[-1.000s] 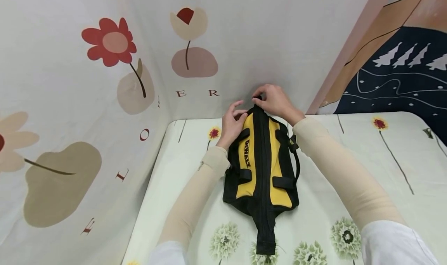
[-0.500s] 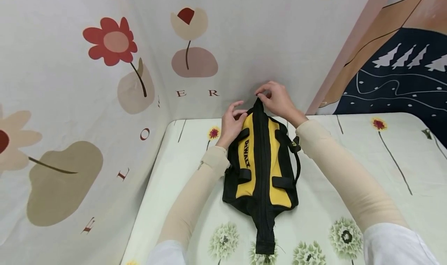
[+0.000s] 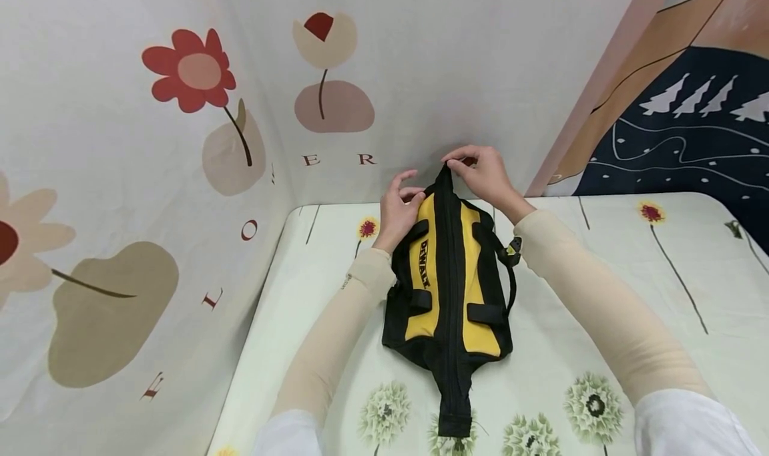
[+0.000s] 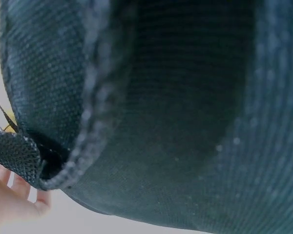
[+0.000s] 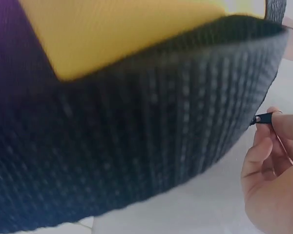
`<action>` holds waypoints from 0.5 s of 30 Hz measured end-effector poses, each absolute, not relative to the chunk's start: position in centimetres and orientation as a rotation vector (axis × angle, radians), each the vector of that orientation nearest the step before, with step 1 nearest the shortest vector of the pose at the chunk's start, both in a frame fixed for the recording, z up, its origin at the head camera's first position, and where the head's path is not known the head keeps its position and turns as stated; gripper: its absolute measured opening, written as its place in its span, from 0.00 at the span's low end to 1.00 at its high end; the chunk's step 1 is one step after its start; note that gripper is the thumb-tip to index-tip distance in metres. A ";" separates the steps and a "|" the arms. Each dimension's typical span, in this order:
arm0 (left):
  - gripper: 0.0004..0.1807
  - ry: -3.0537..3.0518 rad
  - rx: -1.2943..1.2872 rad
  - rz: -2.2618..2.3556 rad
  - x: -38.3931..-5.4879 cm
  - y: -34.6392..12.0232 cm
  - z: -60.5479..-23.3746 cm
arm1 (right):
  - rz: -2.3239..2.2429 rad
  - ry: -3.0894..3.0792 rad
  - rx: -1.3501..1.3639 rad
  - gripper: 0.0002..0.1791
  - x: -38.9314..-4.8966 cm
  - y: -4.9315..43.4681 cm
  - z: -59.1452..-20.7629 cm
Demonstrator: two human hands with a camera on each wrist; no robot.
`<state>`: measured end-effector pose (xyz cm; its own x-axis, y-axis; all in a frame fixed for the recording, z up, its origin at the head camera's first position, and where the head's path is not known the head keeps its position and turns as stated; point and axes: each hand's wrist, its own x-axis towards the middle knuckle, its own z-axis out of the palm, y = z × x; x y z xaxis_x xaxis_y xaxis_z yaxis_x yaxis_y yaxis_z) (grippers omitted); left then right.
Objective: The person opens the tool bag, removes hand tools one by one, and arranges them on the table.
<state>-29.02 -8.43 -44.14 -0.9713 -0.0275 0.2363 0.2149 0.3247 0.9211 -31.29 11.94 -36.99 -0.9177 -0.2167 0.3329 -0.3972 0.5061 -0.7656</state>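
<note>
A black and yellow DeWalt tool bag (image 3: 452, 262) lies lengthwise on the table, its black zipper strip running down the middle to a tab at the near end. My left hand (image 3: 399, 209) holds the bag at its far left corner, with the index finger lifted away. At the pointed far end of the zipper strip, my right hand (image 3: 485, 173) pinches a small black zipper pull (image 5: 265, 118) between thumb and fingertips, seen in the right wrist view. Dark fabric of the bag fills most of the left wrist view, with the left hand's fingers (image 4: 20, 187) behind its edge.
The table (image 3: 607, 276) has a pale flower-print cover. A white flower-print curtain (image 3: 456, 62) stands close behind the bag's far end, and another side runs along the left. A side strap with a buckle (image 3: 513, 248) hangs off the bag's right side.
My right hand has moved slightly up and to the right at the far end, and the bag's tip is drawn out with it. The left hand stays at the corner.
</note>
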 end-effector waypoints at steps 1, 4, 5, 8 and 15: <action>0.26 -2.380 -0.168 -1.700 -29.0 -8.4 -44.1 | 1.401 -2.555 0.507 0.12 -31.2 11.9 -36.9; 0.26 -2.376 -0.156 -1.697 -29.0 -8.4 -43.9 | 1.473 -2.561 0.458 0.13 -30.8 11.8 -36.8; 0.26 -2.375 -0.154 -1.697 -29.0 -8.4 -43.9 | 1.491 -2.560 0.450 0.12 -30.7 11.8 -36.7; 0.26 -2.373 -0.140 -1.699 -29.0 -8.3 -43.8 | 1.528 -2.550 0.437 0.12 -30.0 11.7 -36.5; 0.26 -2.395 -0.120 -1.669 -29.1 -8.3 -43.8 | 1.602 -2.608 0.503 0.12 -27.4 11.5 -36.1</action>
